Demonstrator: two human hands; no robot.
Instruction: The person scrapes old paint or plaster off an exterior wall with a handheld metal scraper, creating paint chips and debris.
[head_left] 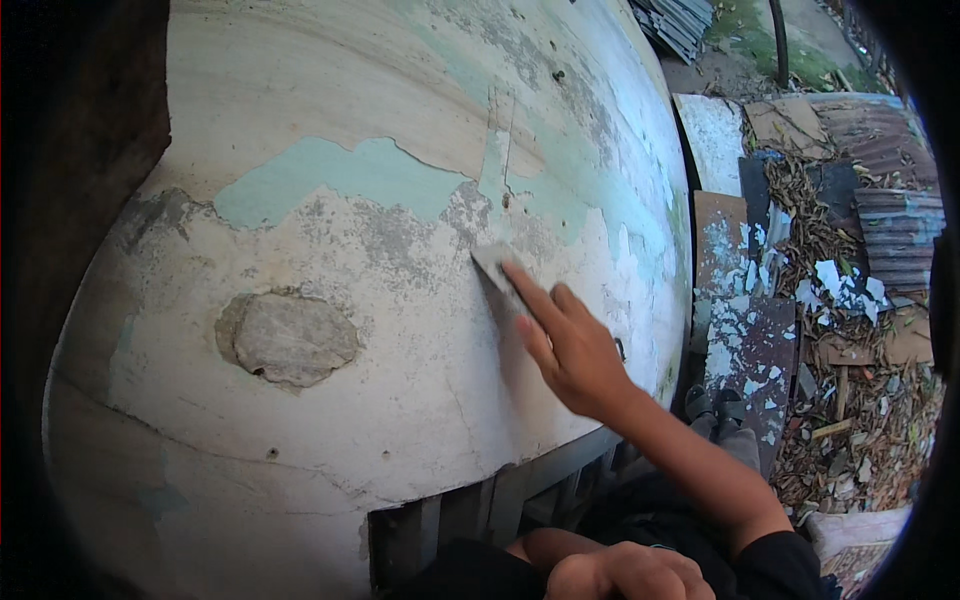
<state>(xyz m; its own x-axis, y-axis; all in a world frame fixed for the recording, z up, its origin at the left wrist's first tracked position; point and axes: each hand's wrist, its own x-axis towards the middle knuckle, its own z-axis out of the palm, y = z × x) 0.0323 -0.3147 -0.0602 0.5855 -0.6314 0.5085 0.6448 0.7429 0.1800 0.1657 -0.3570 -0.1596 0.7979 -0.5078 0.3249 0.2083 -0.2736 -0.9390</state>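
Observation:
Just above the picture's middle, my right hand (pixel 580 350) holds a flat, greyish scraper (pixel 492 268) against the wall. The index finger stretches along the tool, and its edge meets the surface below a patch of grey and pale green. The wall (pixel 420 400) has worn white paint, with a large pale green patch (pixel 340 175) laid bare above. Low in the view, close to my body, my left hand (pixel 640 575) is curled closed. Its fingertips are cut off by the lower edge, so whatever it may hold is hidden.
A rough, broken hollow (pixel 295 338) marks the wall at left. Below runs a barred opening (pixel 500 500). Down at right, my feet (pixel 715 405) stand by boards (pixel 750 350) strewn with paint flakes. Dry leaves (pixel 830 220), corrugated sheets (pixel 900 235) and rubble cover the ground beyond.

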